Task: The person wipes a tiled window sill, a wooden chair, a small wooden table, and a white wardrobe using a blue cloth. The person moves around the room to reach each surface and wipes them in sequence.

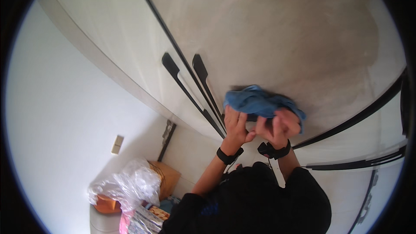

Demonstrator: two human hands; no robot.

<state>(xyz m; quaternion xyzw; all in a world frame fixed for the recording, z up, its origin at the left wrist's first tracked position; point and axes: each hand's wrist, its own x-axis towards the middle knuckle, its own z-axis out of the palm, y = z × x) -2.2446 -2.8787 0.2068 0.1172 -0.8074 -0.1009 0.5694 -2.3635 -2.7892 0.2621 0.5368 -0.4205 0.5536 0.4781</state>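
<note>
A crumpled blue cloth (252, 100) lies against the pale, glossy door (276, 39) of a wardrobe. At the cloth's lower left edge is my left hand (236, 125), its fingers gripping the fabric and its thumb out to the side. My right hand (281, 126), blurred, holds the right part of the cloth with bent fingers. The cloth covers some of the fingertips. Just left of the cloth runs a long black door handle (202, 68), its lower end partly hidden by my left hand.
A second black handle (170, 63) is on the neighbouring door. At right, a black edge strip (354, 120) borders another pale panel with a dark handle (357, 164). Lower left, clear plastic wrapping (138, 182) lies by a cardboard box (170, 175). A wall switch or socket plate (117, 144) is nearby.
</note>
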